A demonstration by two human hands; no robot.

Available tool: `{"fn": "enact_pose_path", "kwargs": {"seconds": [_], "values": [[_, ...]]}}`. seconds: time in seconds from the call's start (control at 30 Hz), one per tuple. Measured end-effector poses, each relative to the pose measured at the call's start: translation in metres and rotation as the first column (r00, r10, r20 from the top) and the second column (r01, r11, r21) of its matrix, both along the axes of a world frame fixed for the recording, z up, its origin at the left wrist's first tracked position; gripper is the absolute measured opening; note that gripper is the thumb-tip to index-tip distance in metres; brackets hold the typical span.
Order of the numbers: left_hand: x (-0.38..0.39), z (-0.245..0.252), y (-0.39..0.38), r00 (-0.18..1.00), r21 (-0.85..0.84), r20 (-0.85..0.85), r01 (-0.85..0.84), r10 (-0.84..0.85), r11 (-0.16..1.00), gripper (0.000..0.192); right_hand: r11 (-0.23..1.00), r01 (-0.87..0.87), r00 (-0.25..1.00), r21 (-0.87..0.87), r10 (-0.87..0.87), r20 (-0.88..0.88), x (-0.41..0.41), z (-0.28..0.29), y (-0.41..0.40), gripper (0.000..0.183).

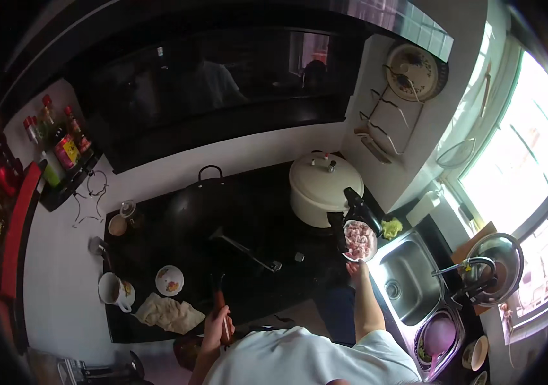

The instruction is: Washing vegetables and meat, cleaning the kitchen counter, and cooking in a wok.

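My left hand (215, 328) is closed around the reddish wooden handle (221, 308) of a wok, whose dark bowl (197, 226) blends into the black cooktop. A metal-handled utensil (245, 250) lies across the wok's right part. My right hand (354, 270) holds the near edge of a white bowl of raw, cut meat pieces (360, 240). That bowl is beside the black handles of a large, lidded pressure cooker (322, 192). How much of the wok's content there is, I cannot tell in the dark.
Right of me are a steel sink (411, 284), a yellow-green cloth or sponge (392, 228) and a pink ladle-like utensil (440, 334). A floral bowl (169, 280), a mug (116, 292) and a crumpled beige cloth (170, 313) lie at the left. Sauce bottles (67, 150) stand on a wall shelf.
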State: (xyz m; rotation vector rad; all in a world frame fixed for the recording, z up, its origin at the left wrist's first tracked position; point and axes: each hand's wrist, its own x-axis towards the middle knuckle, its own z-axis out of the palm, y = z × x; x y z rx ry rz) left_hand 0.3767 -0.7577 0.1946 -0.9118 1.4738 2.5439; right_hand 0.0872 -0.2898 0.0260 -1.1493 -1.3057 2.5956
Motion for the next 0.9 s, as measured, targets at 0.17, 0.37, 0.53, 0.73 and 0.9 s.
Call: {"fn": "enact_pose_path", "kwargs": {"seconds": [0.17, 0.37, 0.53, 0.73, 0.9], "values": [[-0.002, 0.012, 0.0, 0.999, -0.061, 0.038, 0.012, -0.01, 0.998, 0.024, 0.984, -0.028, 0.994, 0.174, 0.046, -0.101, 0.003, 0.0, 0.004, 0.035], [0.009, 0.01, -0.021, 0.999, -0.125, 0.021, 0.03, -0.028, 0.992, 0.022, 0.973, -0.037, 0.999, 0.226, 0.035, 0.014, 0.087, 0.009, -0.002, 0.025], [0.01, 0.016, -0.036, 0.995, -0.178, 0.069, 0.082, -0.071, 0.981, 0.023, 0.914, -0.256, 0.967, 0.315, 0.236, 0.1, 0.185, 0.05, -0.022, 0.01], [0.011, 0.01, -0.044, 0.99, -0.169, 0.033, 0.142, -0.139, 0.975, 0.024, 0.795, -0.506, 0.843, 0.335, 0.538, -0.005, 0.2, 0.135, -0.082, 0.015], [0.006, -0.004, -0.038, 0.989, -0.161, 0.018, 0.151, -0.15, 0.975, 0.021, 0.761, -0.523, 0.781, 0.384, 0.608, -0.142, 0.151, 0.242, -0.14, 0.011]]}}
